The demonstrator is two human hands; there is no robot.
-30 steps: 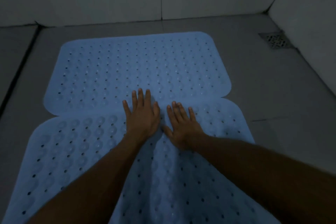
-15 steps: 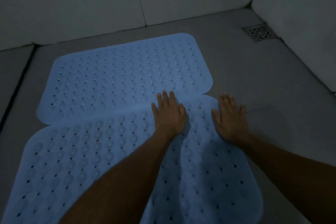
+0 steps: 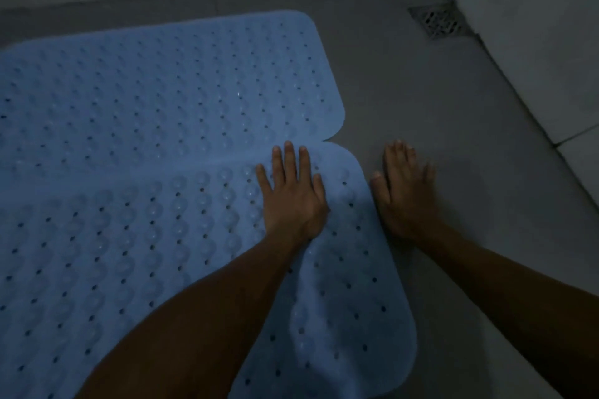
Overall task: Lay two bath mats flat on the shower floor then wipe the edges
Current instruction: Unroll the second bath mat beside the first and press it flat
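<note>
Two pale blue bath mats with rows of holes and bumps lie side by side on the grey shower floor (image 3: pixel 421 100). The far mat (image 3: pixel 168 94) lies flat. The near mat (image 3: pixel 129 243) overlaps its edge slightly and shows a raised ripple near its right side. My left hand (image 3: pixel 293 194) presses flat with straight fingers on the near mat's far right corner. My right hand (image 3: pixel 405 194) rests flat on the bare floor just past the near mat's right edge, fingers straight.
A square metal drain grate (image 3: pixel 440 22) sits in the far right corner. White tiled walls (image 3: pixel 534 26) rise at the back and along the right side. Grey floor runs between the mats and the right wall.
Both hands slid rightward across the near mat. My right hand went off the mat onto the bare floor, and my left hand reached the mat's right corner. The view shifted right.
</note>
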